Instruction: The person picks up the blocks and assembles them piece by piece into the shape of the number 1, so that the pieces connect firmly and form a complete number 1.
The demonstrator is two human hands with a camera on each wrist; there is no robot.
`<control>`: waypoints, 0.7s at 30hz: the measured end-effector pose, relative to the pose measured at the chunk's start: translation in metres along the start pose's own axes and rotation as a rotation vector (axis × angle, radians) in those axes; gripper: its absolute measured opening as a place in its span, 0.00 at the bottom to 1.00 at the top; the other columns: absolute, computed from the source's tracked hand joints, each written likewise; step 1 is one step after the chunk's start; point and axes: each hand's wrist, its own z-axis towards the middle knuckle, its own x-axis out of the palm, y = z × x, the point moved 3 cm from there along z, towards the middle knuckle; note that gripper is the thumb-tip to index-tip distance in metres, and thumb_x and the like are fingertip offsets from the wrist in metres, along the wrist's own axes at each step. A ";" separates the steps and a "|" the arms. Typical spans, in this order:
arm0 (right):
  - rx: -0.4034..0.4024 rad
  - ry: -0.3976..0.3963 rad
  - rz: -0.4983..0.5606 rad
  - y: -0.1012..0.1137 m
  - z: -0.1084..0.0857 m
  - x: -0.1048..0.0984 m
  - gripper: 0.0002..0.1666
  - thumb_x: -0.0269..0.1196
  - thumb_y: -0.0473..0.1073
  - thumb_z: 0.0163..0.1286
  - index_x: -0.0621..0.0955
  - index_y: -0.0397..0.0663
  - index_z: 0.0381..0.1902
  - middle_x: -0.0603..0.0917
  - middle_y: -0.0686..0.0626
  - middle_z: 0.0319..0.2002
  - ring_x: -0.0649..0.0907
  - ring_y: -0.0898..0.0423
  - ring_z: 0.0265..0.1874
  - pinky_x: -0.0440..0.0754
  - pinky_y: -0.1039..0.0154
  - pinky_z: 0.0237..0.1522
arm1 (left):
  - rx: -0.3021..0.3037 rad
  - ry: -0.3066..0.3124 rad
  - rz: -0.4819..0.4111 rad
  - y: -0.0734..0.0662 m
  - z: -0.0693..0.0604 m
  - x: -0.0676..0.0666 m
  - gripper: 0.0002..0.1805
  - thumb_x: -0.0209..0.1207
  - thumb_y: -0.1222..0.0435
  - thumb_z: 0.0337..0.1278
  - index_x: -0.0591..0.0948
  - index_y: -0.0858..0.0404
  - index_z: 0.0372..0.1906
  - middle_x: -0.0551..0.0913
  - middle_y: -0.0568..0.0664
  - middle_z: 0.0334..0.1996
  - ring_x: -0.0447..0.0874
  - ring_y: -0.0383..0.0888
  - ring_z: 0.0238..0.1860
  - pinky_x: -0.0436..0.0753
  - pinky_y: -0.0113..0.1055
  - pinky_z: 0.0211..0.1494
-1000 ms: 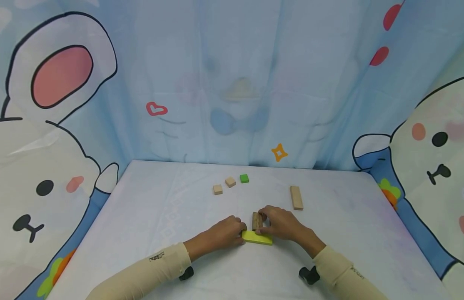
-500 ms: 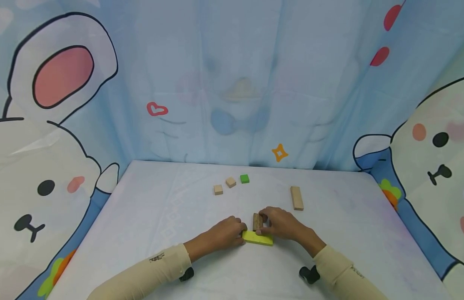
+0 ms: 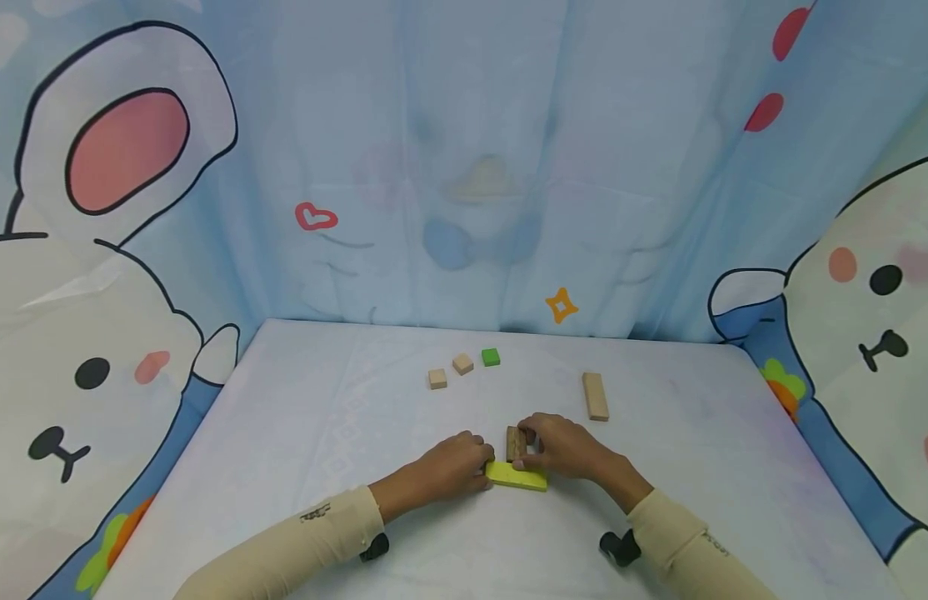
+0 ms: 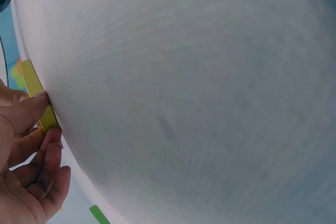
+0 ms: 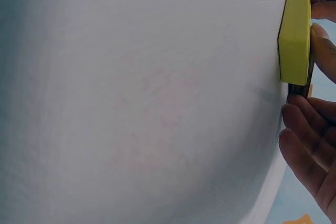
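In the head view a yellow rectangular block (image 3: 516, 477) lies on the white table between my hands. My left hand (image 3: 452, 467) pinches its left end; the left wrist view shows the thumb and a finger on the yellow block (image 4: 32, 80). Just behind it, a brown wooden block (image 3: 515, 444) with a dark grain points away from me. My right hand (image 3: 565, 446) holds this brown block, thumb at the near end and fingers at the far end. From the right wrist, the yellow block (image 5: 295, 51) hides most of the brown one.
Two small pale wooden cubes (image 3: 437, 379) and a green block (image 3: 491, 357) sit toward the back of the table (image 3: 344, 467). Farther right lies a tan wooden plank (image 3: 595, 396). A blue printed curtain (image 3: 479, 250) hangs behind the table's back edge.
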 end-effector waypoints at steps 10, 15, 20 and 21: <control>-0.008 0.016 0.022 0.000 0.001 -0.002 0.36 0.77 0.55 0.55 0.81 0.42 0.57 0.82 0.56 0.36 0.76 0.60 0.34 0.79 0.62 0.41 | 0.005 0.001 -0.003 -0.001 0.000 -0.003 0.15 0.71 0.59 0.56 0.86 0.59 0.47 0.84 0.41 0.34 0.72 0.32 0.33 0.74 0.21 0.37; -0.014 0.018 0.025 0.000 0.001 -0.002 0.36 0.77 0.55 0.55 0.81 0.43 0.57 0.82 0.57 0.37 0.75 0.61 0.34 0.78 0.63 0.40 | -0.006 0.007 0.002 -0.001 0.000 -0.003 0.15 0.71 0.58 0.57 0.86 0.58 0.48 0.84 0.41 0.34 0.72 0.32 0.33 0.74 0.21 0.37; -0.021 0.019 0.035 -0.002 0.002 -0.001 0.36 0.77 0.55 0.56 0.81 0.42 0.58 0.81 0.56 0.37 0.75 0.61 0.33 0.78 0.63 0.38 | -0.014 0.011 -0.001 -0.001 -0.001 -0.003 0.16 0.71 0.58 0.56 0.86 0.58 0.48 0.84 0.41 0.34 0.72 0.31 0.33 0.75 0.21 0.37; -0.021 0.020 0.036 -0.002 0.002 -0.001 0.36 0.77 0.55 0.56 0.81 0.42 0.58 0.81 0.57 0.37 0.75 0.61 0.33 0.78 0.63 0.38 | -0.013 0.011 0.002 -0.001 -0.001 -0.003 0.16 0.71 0.58 0.56 0.86 0.58 0.48 0.84 0.40 0.34 0.72 0.31 0.33 0.75 0.21 0.37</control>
